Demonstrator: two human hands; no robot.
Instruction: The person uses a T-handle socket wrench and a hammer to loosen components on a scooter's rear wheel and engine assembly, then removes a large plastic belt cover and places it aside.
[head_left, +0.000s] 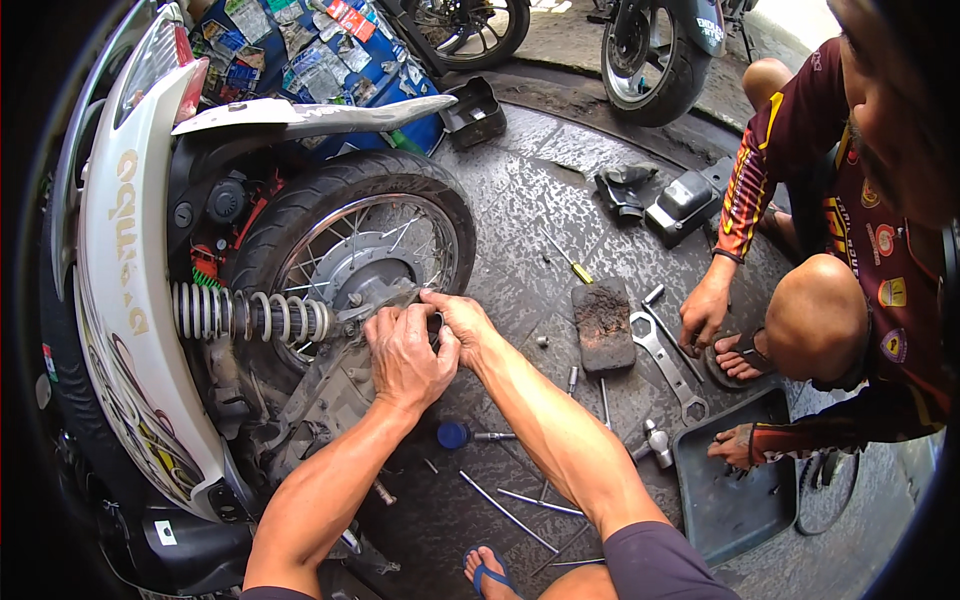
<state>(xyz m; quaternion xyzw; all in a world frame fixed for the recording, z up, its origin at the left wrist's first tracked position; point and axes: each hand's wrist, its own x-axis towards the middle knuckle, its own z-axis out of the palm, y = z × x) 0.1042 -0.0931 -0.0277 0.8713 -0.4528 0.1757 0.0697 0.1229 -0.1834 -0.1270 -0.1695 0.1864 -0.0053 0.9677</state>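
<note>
My left hand (412, 352) is closed, fingers curled over the bare metal casing (335, 400) beside the rear wheel (440, 195) of a white scooter (112, 270). Right against it, my right hand (458, 325) pinches at the same spot, its thumb and fingertips near the wheel hub (375, 285). Whatever sits between my fingers is hidden by the hands; a small dark gap shows between them. A shock absorber with a pale coil spring (255, 314) runs from the scooter's body to just left of my hands.
A co-worker crouches at the right, one hand (705, 305) above a large flat wrench (668, 365), the other in a grey tray (725, 510). Around lie a dirty block (605, 328), a yellow-handled screwdriver (580, 271), a hammer (657, 443), a blue cap (453, 434) and several metal rods.
</note>
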